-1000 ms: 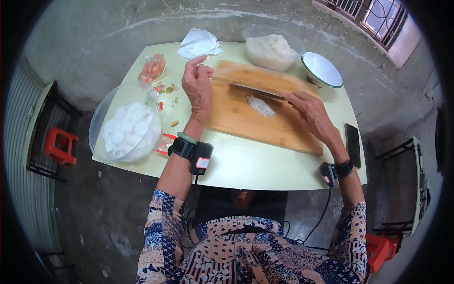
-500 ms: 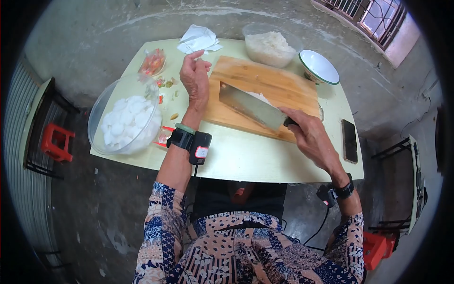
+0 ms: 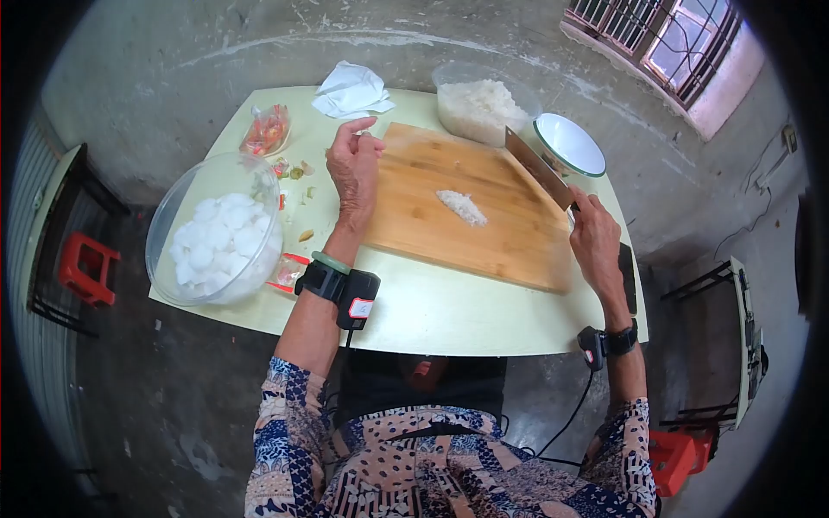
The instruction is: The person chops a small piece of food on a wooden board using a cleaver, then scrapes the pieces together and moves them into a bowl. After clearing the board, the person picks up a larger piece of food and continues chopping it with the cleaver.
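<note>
My right hand [image 3: 595, 235] is wrapped round the handle of a cleaver [image 3: 539, 171], whose blade is over the right edge of a wooden cutting board [image 3: 509, 246]. A small heap of chopped white food [image 3: 462, 208] lies on the middle of the board. At the board's left edge, my left hand [image 3: 354, 164] is raised with its fingers curled; whether something small is between them I cannot make out.
A clear bowl of white round pieces [image 3: 220, 242] stands at the left. Behind the board are a tub of shredded white food [image 3: 484, 108], an enamel bowl [image 3: 572, 145] and white plastic [image 3: 352, 90]. A phone [image 3: 627, 276] lies at the right, a bag of red items [image 3: 267, 129] at back left.
My right hand has moved right with the cleaver, off the chopped heap, which now shows fully. My left hand has kept much the same pose. The whole view has shifted slightly.
</note>
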`<state>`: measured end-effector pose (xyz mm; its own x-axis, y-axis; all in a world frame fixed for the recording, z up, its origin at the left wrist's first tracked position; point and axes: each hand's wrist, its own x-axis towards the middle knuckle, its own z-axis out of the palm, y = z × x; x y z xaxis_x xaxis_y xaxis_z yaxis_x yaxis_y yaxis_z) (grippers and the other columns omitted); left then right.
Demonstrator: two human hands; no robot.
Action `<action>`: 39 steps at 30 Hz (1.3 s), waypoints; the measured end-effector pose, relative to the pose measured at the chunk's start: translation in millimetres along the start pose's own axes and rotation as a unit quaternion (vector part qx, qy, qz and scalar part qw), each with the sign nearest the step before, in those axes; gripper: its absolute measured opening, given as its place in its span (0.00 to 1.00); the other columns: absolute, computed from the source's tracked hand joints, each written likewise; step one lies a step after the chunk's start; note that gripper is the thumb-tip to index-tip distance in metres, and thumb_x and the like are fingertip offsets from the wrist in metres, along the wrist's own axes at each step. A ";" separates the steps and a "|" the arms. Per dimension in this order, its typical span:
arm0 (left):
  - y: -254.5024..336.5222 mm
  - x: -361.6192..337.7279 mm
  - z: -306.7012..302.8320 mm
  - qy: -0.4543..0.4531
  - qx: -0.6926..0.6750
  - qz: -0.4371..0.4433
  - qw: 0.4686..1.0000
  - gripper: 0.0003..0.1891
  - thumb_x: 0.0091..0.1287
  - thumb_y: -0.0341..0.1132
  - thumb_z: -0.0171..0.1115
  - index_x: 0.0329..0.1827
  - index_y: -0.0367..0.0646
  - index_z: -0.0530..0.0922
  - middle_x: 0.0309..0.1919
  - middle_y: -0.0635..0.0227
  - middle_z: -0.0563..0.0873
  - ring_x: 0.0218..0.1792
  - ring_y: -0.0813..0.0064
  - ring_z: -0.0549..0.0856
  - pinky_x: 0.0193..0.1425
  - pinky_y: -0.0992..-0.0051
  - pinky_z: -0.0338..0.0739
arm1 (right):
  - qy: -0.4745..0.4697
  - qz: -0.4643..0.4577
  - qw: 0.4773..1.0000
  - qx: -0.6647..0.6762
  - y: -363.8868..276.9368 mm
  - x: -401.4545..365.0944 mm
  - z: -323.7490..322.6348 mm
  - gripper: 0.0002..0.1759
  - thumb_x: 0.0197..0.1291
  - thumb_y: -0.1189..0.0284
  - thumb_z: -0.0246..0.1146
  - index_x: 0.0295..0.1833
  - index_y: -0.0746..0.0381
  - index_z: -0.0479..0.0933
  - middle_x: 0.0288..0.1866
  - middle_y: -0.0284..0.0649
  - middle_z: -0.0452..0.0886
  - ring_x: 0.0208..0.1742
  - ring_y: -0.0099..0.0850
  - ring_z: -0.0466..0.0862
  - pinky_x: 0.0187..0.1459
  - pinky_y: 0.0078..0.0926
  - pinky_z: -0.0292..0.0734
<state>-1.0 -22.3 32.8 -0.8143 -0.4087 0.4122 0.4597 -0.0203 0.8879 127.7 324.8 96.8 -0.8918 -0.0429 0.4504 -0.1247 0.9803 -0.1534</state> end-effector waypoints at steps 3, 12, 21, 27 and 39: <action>1.2 -6.9 -0.5 -0.009 0.033 -0.009 0.999 0.15 0.71 0.24 0.54 0.55 0.41 0.86 0.27 0.70 0.88 0.30 0.80 0.84 0.41 0.75 0.79 | -0.017 0.010 0.999 -0.031 11.4 10.6 18.8 0.26 0.66 0.85 0.60 0.69 0.58 0.79 0.48 0.49 0.85 0.46 0.54 0.86 0.49 0.49 0.80; 3.7 -5.6 -2.1 -0.021 0.052 -0.018 0.998 0.15 0.72 0.26 0.55 0.56 0.40 0.86 0.29 0.73 0.86 0.32 0.83 0.81 0.40 0.78 0.78 | -0.070 -0.163 0.979 0.100 -27.3 20.0 18.2 0.27 0.63 0.87 0.60 0.67 0.57 0.79 0.44 0.47 0.83 0.46 0.50 0.85 0.46 0.47 0.81; -5.0 -10.0 4.6 -0.054 0.043 -0.022 0.997 0.14 0.73 0.26 0.56 0.55 0.41 0.87 0.31 0.70 0.87 0.31 0.83 0.81 0.39 0.77 0.77 | -0.051 -0.118 0.982 0.141 -24.2 -15.3 -7.5 0.26 0.66 0.84 0.61 0.67 0.55 0.80 0.41 0.45 0.82 0.45 0.48 0.85 0.44 0.46 0.79; -4.0 -14.6 6.3 -0.077 0.061 -0.016 0.995 0.14 0.73 0.26 0.56 0.55 0.41 0.87 0.31 0.71 0.87 0.32 0.83 0.82 0.39 0.77 0.77 | 0.010 -0.040 0.997 0.058 -5.7 5.5 16.3 0.25 0.66 0.84 0.62 0.67 0.56 0.79 0.43 0.47 0.83 0.45 0.50 0.85 0.43 0.49 0.79; -2.9 -5.2 1.5 -0.010 0.052 -0.004 0.999 0.15 0.72 0.26 0.56 0.57 0.40 0.85 0.30 0.69 0.88 0.31 0.82 0.81 0.38 0.76 0.77 | -0.039 -0.211 0.973 0.081 -35.0 44.2 41.2 0.28 0.61 0.85 0.61 0.67 0.58 0.80 0.41 0.45 0.82 0.45 0.48 0.84 0.46 0.46 0.79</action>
<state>1.4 -18.8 28.4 -0.8256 -0.3900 0.4078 0.4143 0.0719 0.9073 74.8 280.6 85.9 -0.7759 -0.4557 0.4363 -0.5481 0.8294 -0.1083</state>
